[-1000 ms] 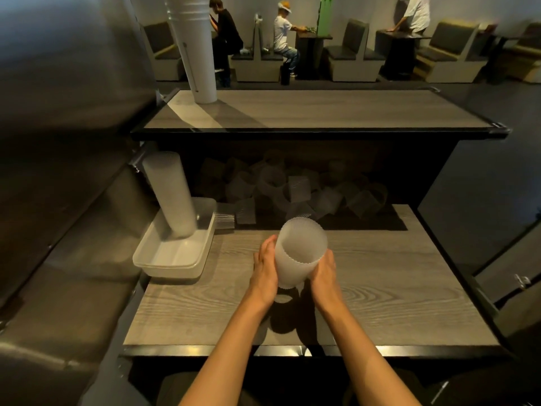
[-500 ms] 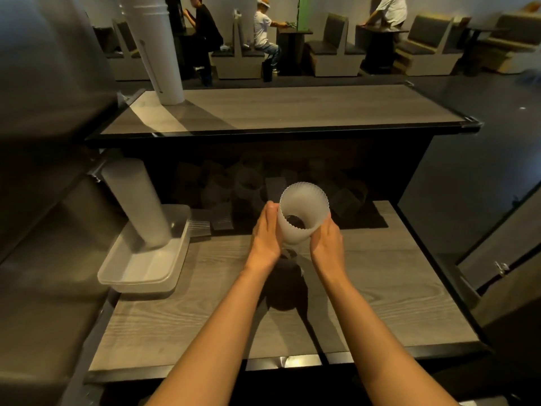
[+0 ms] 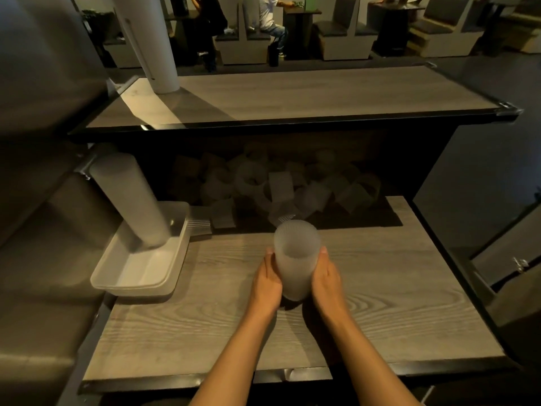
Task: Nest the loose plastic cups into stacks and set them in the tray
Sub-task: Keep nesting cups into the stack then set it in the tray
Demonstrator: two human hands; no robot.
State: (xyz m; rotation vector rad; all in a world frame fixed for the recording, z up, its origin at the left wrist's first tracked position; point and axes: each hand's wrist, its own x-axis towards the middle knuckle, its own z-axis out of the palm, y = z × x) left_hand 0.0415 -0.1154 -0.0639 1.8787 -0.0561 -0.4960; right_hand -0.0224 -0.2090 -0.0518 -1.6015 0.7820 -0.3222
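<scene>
Left hand & right hand: fingers wrapped round cup stack, upright btwn them on worktop. Risk: uneven squeeze tips it before tray.

Two hands, the left hand and the right hand, show at six o'clock, with one stack of cups between them. One tray lies at nine o'clock with one tall stack in it, and one white stack stands at eleven o'clock. At twelve o'clock the loose cups form one heap, too dim and overlapped to count.
</scene>
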